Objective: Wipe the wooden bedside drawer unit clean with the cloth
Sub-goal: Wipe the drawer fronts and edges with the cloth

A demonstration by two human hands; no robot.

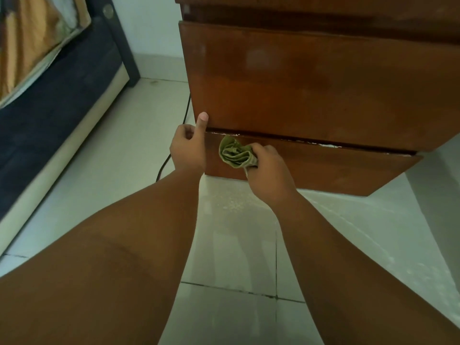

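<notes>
Your forearms reach forward over tiled floor (224, 245). Your right hand (266, 168): grip clenched round bunched green cloth (236, 154), pressed on lower drawer (323, 168) front of wooden bedside drawer unit (298, 83), near drawer's top left corner. Your left hand (189, 150) just beside, at unit's left edge: fingers curled on nothing visible, thumb straight up against upper drawer's corner. Black cable (164, 163) runs down beside unit; bed (49, 95) at left.

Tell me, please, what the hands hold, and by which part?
The right hand grips the cloth by its right end, against the lower drawer. The left hand touches the upper drawer with its thumb; any grip is unclear.
</notes>
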